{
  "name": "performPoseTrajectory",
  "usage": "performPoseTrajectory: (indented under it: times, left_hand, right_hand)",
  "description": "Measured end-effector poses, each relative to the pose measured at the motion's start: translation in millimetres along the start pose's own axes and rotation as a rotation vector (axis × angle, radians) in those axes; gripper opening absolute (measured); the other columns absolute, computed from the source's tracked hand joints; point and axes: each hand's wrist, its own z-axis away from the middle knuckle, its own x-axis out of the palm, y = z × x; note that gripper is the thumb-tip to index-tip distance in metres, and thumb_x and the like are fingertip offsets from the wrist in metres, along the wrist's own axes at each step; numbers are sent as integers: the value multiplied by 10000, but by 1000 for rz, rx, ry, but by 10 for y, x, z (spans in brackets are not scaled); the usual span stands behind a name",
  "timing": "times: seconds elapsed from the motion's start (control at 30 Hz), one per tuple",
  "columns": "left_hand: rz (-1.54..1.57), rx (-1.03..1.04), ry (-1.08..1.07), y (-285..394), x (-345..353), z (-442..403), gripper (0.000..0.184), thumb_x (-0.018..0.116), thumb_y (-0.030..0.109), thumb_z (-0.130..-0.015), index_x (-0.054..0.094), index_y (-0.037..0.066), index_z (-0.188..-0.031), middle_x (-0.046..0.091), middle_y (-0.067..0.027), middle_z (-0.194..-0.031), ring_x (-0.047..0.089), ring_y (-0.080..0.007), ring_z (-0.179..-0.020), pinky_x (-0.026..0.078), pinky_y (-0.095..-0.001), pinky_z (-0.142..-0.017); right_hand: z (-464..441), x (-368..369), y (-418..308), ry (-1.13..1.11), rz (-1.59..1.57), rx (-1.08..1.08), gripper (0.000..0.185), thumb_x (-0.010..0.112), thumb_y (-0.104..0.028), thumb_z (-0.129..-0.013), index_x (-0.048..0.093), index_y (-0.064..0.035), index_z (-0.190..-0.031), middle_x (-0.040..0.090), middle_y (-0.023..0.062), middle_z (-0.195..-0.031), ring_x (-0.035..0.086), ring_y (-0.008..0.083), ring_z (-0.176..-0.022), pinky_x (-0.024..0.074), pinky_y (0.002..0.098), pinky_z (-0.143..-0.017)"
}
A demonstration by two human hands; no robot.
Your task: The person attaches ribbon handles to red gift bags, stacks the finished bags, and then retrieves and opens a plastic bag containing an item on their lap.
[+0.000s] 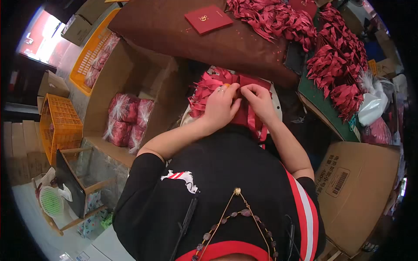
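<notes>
Red ribbon pieces (202, 89) lie in a heap on the lap, under and around both hands. My left hand (222, 104), with a ring on a finger, is closed at the fingertips on red ribbon. Close beside it on the right, my right hand (260, 102) pinches the same red material between thumb and forefinger. A strip of red ribbon (254, 119) hangs down below the hands. The exact spot between the fingertips is too small to make out.
A brown-covered table (161, 26) ahead bears a red card box (209, 19) and piled red ribbons (278, 21). More ribbon bundles (333, 65) lie at right. Left stands a carton (100, 100) with bagged red bundles (128, 117); another carton (361, 191) is at right.
</notes>
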Motion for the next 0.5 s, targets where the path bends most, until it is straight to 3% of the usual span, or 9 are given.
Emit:
performPoseTrajectory:
  times: [0.07, 0.1, 0.2, 0.27, 0.3, 0.33, 0.37, 0.43, 0.5]
  left_hand:
    - [19, 19, 5, -7, 19, 6, 434, 722, 118, -804, 571, 19, -1199, 614, -183, -931, 618, -360, -868, 500, -429, -754]
    - [19, 17, 2, -2, -4, 3, 434, 722, 118, -804, 571, 19, -1199, 614, -183, -931, 618, -360, -868, 500, -429, -754]
    - [153, -80, -135, -72, -100, -78, 479, 727, 126, -800, 576, 16, -1240, 647, -176, -1013, 647, -320, -942, 514, -384, -825]
    - [239, -79, -208, -185, -163, -146, 488, 733, 144, -810, 577, 12, -1253, 656, -162, -1038, 651, -286, -953, 512, -365, -843]
    - [325, -81, -277, -234, -203, -181, 498, 738, 163, -821, 577, 7, -1265, 665, -148, -1063, 656, -253, -964, 510, -345, -861]
    - [409, -144, -369, -268, -243, -204, 488, 722, 168, -854, 579, -5, -1288, 669, -114, -1084, 640, -196, -968, 499, -321, -877]
    - [408, -143, -370, -291, -284, -225, 488, 722, 168, -854, 579, -5, -1288, 669, -114, -1084, 640, -196, -968, 499, -321, -877]
    - [745, -425, -560, -311, -337, -287, 448, 695, 136, -879, 588, -23, -1285, 666, -106, -1082, 623, -175, -983, 492, -304, -881]
    - [753, -446, -528, -410, -231, -254, 396, 685, 102, -876, 626, -18, -1248, 661, -100, -1019, 630, -189, -957, 495, -302, -848]
  right_hand:
    - [32, 29, -38, 68, 244, -171, 161, 680, -148, -899, 685, -3, -970, 712, 101, -886, 660, 184, -802, 508, 301, -721]
    - [45, 23, -64, 69, 241, -168, 161, 680, -148, -899, 685, -3, -970, 712, 101, -886, 660, 184, -802, 508, 301, -721]
    - [5, -17, -118, 123, 592, -607, 199, 747, -159, -835, 664, -51, -980, 665, 108, -834, 620, 305, -758, 503, 402, -677]
    - [-4, -65, -212, 199, 673, -610, 235, 752, -191, -837, 661, -79, -1022, 667, 111, -890, 625, 288, -769, 500, 405, -683]
    - [3, -76, -215, 235, 669, -412, 306, 779, -248, -817, 660, -96, -1055, 637, 109, -870, 612, 268, -754, 498, 392, -685]
    - [-2, -98, -234, 236, 670, -413, 306, 779, -248, -817, 660, -96, -1055, 637, 109, -870, 612, 268, -754, 498, 392, -685]
    - [-6, -127, -261, 174, 584, -331, 341, 794, -270, -802, 662, -94, -1063, 613, 95, -836, 593, 245, -732, 490, 378, -677]
    - [-81, -214, -127, 23, 441, -171, 405, 827, -281, -763, 662, -91, -1079, 537, 42, -769, 516, 163, -672, 450, 326, -640]
    - [-74, -232, -93, 28, 415, -176, 407, 832, -275, -756, 660, -87, -1073, 519, 23, -763, 494, 143, -672, 436, 312, -635]
